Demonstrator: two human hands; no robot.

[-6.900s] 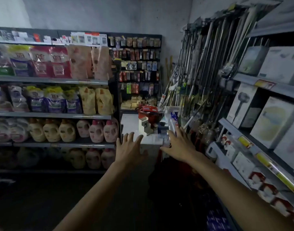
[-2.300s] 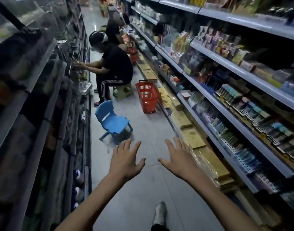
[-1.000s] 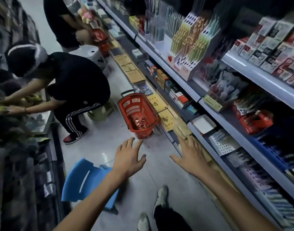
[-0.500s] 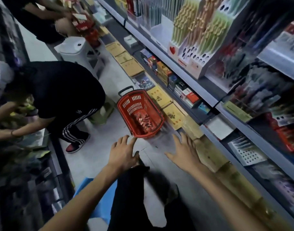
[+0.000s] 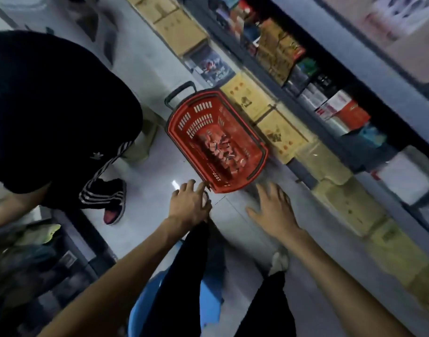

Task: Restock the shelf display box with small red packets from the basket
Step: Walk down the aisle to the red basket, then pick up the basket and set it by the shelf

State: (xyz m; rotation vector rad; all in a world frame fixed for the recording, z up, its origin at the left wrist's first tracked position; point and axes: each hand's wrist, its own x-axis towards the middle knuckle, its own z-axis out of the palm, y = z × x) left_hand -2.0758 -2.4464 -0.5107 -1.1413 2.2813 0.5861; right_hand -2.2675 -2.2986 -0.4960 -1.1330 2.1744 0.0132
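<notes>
A red plastic basket [image 5: 184, 122] with a black handle stands on the aisle floor beside the bottom shelf. Several small red packets [image 5: 222, 148] lie in a heap inside it. My left hand [image 5: 189, 205] hovers with spread fingers just short of the basket's near corner, its fingertips almost at the rim. To the right, my right hand [image 5: 274, 210] is stretched out flat above the floor, a little short of the basket. Both hands hold nothing. The shelf display box cannot be picked out in this blurred view.
A person in black [image 5: 52, 110] crouches at the left, close to the basket, one shoe [image 5: 114, 207] on the floor. Yellow cartons [image 5: 281, 132] line the floor along the shelving [image 5: 342, 113] at the right. A blue chair [image 5: 145, 302] sits under my legs.
The view has tipped down and closed in on the basket. Both hands have come nearer to its near end, the left almost reaching the rim.
</notes>
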